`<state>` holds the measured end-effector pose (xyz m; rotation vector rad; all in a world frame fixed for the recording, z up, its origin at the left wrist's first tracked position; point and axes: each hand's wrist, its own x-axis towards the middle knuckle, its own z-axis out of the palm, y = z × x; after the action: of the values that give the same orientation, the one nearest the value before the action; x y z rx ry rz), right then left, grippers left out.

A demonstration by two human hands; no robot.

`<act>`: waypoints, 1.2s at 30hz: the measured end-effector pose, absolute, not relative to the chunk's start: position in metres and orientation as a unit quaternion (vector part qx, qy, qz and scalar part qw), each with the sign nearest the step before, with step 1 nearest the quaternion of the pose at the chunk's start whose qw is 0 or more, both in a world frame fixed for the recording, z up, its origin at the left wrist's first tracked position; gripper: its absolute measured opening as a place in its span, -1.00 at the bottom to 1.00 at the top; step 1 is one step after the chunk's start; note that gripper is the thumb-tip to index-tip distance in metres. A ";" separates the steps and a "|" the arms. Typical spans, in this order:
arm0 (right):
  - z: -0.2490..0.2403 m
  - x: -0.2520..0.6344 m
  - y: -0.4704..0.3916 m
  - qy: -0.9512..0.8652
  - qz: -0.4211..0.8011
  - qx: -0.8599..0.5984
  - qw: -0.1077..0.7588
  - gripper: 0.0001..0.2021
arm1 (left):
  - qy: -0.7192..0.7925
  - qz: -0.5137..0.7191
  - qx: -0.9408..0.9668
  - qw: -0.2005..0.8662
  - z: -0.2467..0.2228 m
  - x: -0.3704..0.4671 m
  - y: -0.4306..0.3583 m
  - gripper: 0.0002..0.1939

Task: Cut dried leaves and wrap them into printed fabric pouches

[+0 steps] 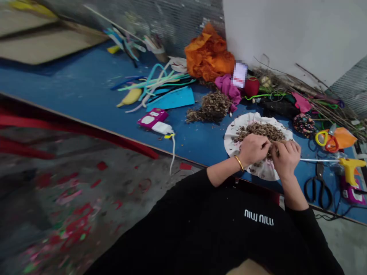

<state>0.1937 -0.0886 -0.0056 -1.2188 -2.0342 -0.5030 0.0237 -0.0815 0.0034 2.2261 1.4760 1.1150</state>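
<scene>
My left hand (pixel 254 149), with a gold bangle at the wrist, is closed in a pinch above a round white sheet (pixel 231 131) with an uneven edge. Close beside it, my right hand (pixel 286 156) is closed too, fingertips nearly meeting the left ones. Crumbled brown dried plant bits (pixel 259 131) are heaped on the white sheet under both hands. Between the fingers some brown dried plant material shows, though most of it is hidden. A larger clump of dried plant matter (pixel 215 106) lies to the left of the sheet.
On the blue table (pixel 197 143) are orange crumpled paper (pixel 209 55), pipe cleaners (pixel 160 86), a purple power strip (pixel 153 117), black scissors (pixel 318 187), red-and-yellow scissors (pixel 327 139) and a yellow glue gun (pixel 350 170). Twigs (pixel 318 91) lie along the back right.
</scene>
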 end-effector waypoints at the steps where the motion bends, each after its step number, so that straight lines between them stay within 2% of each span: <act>1: -0.007 0.194 -0.088 -0.794 -0.219 -0.453 0.341 -0.88 | 0.516 0.381 0.758 0.117 0.004 0.026 -0.082 -0.79; 7: -0.006 0.197 -0.080 -0.806 -0.313 -0.370 0.341 -0.92 | 0.536 0.333 0.768 0.109 0.006 0.032 -0.074 -0.75; 11: -0.007 0.207 -0.069 -0.795 -0.286 -0.438 0.307 -0.85 | 0.511 0.318 0.790 0.116 0.010 0.009 -0.064 -0.65; 14: -0.013 0.214 -0.066 -0.787 -0.254 -0.484 0.286 -0.73 | 0.562 0.368 0.740 0.034 0.015 -0.035 -0.047 -0.55; 15: -0.015 0.215 -0.066 -0.781 -0.245 -0.495 0.289 -0.69 | 0.597 0.372 0.711 -0.001 0.016 -0.053 -0.039 -0.48; 17: -0.019 0.215 -0.067 -0.772 -0.224 -0.512 0.304 -0.61 | 0.667 0.349 0.656 -0.046 0.014 -0.090 -0.017 -0.16; 19: -0.023 0.213 -0.069 -0.767 -0.201 -0.520 0.318 -0.60 | 0.719 0.299 0.627 -0.032 0.008 -0.121 0.005 0.18; 21: -0.026 0.211 -0.070 -0.769 -0.190 -0.518 0.322 -0.61 | 0.740 0.250 0.624 0.000 0.001 -0.141 0.023 0.31; 22: -0.027 0.211 -0.070 -0.771 -0.189 -0.516 0.323 -0.62 | 0.738 0.235 0.632 0.006 -0.003 -0.147 0.030 0.28; 26: -0.032 0.213 -0.070 -0.769 -0.178 -0.520 0.327 -0.63 | 0.705 0.214 0.675 -0.010 -0.011 -0.147 0.039 -0.19; 28: -0.033 0.215 -0.070 -0.765 -0.165 -0.528 0.329 -0.64 | 0.702 0.206 0.682 -0.008 -0.012 -0.144 0.039 -0.31; 36: -0.036 0.214 -0.070 -0.771 -0.157 -0.527 0.322 -0.67 | 0.710 0.217 0.670 0.008 -0.018 -0.145 0.052 -0.29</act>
<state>0.2143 -0.0696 -0.0363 -1.3843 -2.0243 -0.4124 -0.1451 0.0525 -0.0176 2.0952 2.2175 0.6782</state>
